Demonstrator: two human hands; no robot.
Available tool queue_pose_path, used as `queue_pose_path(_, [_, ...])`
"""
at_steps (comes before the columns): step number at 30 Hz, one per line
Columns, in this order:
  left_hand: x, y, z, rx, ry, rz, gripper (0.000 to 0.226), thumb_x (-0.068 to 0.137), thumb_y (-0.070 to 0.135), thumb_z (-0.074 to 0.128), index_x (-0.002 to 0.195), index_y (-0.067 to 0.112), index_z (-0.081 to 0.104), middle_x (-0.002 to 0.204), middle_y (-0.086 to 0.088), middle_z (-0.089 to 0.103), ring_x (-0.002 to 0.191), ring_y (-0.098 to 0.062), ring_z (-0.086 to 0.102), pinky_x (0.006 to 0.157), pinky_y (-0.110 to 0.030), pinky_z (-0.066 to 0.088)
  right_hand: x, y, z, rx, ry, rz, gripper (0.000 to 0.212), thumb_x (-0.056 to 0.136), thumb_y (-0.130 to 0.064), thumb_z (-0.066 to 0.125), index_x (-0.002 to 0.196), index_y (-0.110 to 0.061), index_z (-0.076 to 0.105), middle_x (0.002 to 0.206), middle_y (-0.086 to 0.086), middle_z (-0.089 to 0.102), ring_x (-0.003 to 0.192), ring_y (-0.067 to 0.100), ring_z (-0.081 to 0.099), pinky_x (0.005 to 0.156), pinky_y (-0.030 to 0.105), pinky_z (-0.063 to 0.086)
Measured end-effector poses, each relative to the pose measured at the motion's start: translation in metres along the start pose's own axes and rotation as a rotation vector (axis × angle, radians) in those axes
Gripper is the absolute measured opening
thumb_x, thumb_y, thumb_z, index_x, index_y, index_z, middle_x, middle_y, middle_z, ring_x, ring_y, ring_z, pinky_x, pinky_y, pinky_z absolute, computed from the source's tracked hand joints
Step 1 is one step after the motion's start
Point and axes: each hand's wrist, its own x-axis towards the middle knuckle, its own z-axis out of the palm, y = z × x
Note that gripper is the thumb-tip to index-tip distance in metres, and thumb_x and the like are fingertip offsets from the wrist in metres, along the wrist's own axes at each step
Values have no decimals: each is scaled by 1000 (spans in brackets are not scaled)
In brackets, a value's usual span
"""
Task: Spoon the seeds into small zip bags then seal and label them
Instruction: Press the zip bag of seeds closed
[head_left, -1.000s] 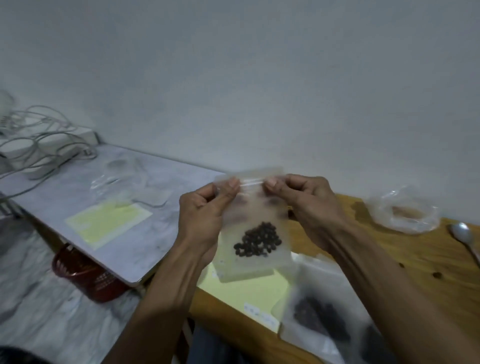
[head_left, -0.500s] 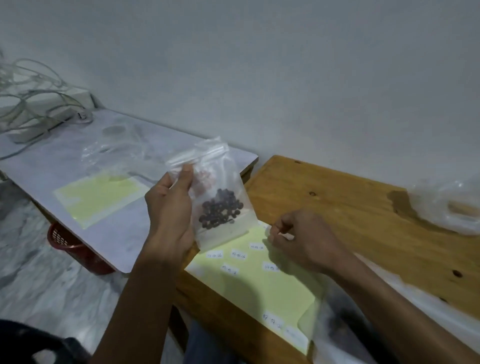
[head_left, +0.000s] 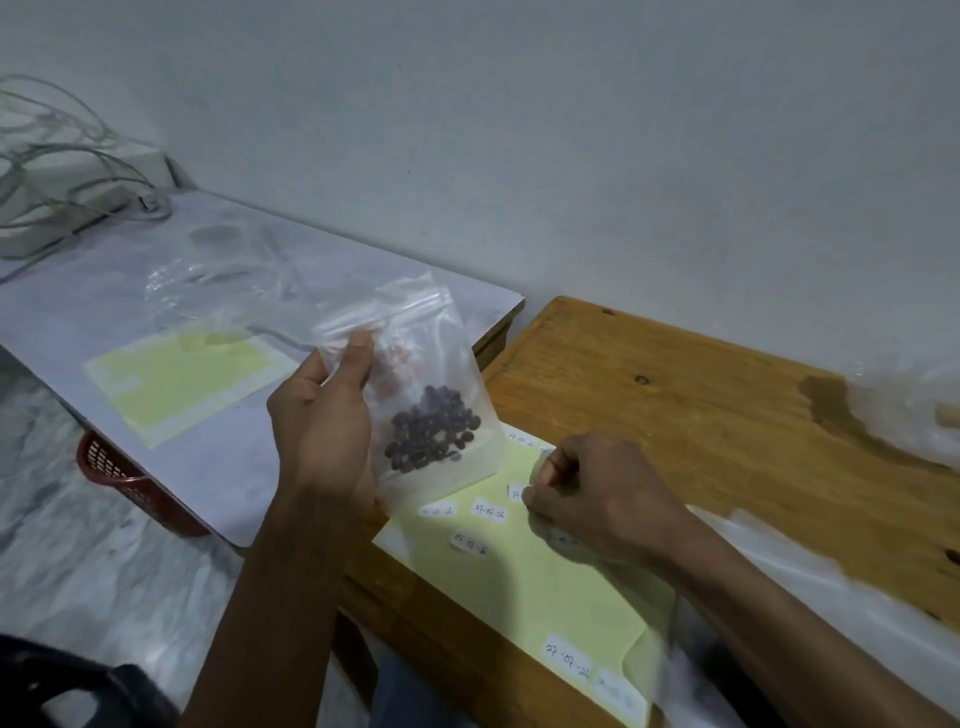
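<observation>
My left hand (head_left: 322, 421) holds a small clear zip bag (head_left: 415, 384) upright by its left side, thumb near the zip strip. Dark seeds (head_left: 431, 434) lie in the bag's bottom. My right hand (head_left: 597, 493) rests on a pale yellow label sheet (head_left: 530, 582) on the wooden table (head_left: 701, 415), fingertips pinched at a small white label (head_left: 516, 492) on the sheet's upper edge. Several white handwritten labels (head_left: 488, 510) are stuck on the sheet.
A white side table (head_left: 249, 467) on the left carries a second yellow sheet (head_left: 182, 379), clear plastic bags (head_left: 218, 280) and cables (head_left: 62, 171). A red basket (head_left: 124, 478) stands under it. Another plastic bag (head_left: 914, 410) lies at far right.
Both hands were pressing the bag's zip strip. My right hand let go and dropped to the label sheet, where it now pinches a label. My left hand keeps the bag, lower and tilted.
</observation>
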Motion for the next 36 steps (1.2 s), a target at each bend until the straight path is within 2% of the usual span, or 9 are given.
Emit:
queue_pose_path(3, [-3,3,-1,12,-2,-2,20,96,27,69,106,11,77,103,-12,79,98,-30,76,89,-50,60,-7,-4,-2,91,36,-50,19,82,-11,73,63,-13,69,53,-14,67,51,-4,62,47,14,45])
queue_pose_path(7, [-9,6,5,34,-35,-1,17,99,24,65,92,14,78,92,-6,81,94,-28,77,78,-38,62,-13,-11,-22,362,112,-55,16,78,-13,85,72,-15,70,66,3,72,56,9,64,55,23,52])
queue_pose_path(10, [-16,1,16,64,-145,-37,24,100,25,63,89,12,80,98,-13,80,101,-34,75,94,-52,58,-14,-31,-51,561,169,-143,14,74,-15,88,79,-15,75,69,4,71,58,5,61,54,15,50])
queue_pose_path(12, [-22,-4,28,96,-243,-45,27,101,25,61,89,10,79,100,-18,78,103,-39,73,98,-56,55,-10,-42,-63,497,189,-233,9,77,-19,86,80,-17,77,71,1,73,58,0,60,55,12,48])
queue_pose_path(14, [-29,-9,40,123,-336,-41,27,102,25,59,95,7,78,102,-20,78,102,-39,74,96,-52,56,-3,-46,-68,396,217,-281,7,82,-23,83,81,-19,78,70,-3,74,60,-1,62,57,12,48])
queue_pose_path(18, [-36,-13,53,146,-413,-32,29,101,24,58,99,1,76,102,-24,76,101,-41,73,98,-54,56,6,-37,-76,269,280,-267,8,84,-24,81,77,-20,78,68,-7,74,60,3,66,58,15,52])
queue_pose_path(23, [-42,-14,62,188,-441,-47,28,102,22,58,88,6,77,100,-27,75,102,-46,72,98,-62,53,5,-27,-77,180,316,-234,8,79,-23,83,77,-20,76,69,-8,74,65,4,69,66,24,57])
queue_pose_path(29, [-44,-18,67,187,-443,-34,21,95,22,66,91,5,77,99,-24,77,99,-42,73,98,-60,54,7,-20,-80,157,359,-215,7,79,-22,83,77,-20,76,69,-10,72,66,3,67,63,19,55])
queue_pose_path(36, [-49,-20,69,250,-414,62,4,84,13,77,81,11,77,87,-16,79,86,-36,77,90,-59,58,7,-19,-76,143,421,-171,15,73,-25,84,69,-19,71,65,-10,68,63,6,64,66,39,58])
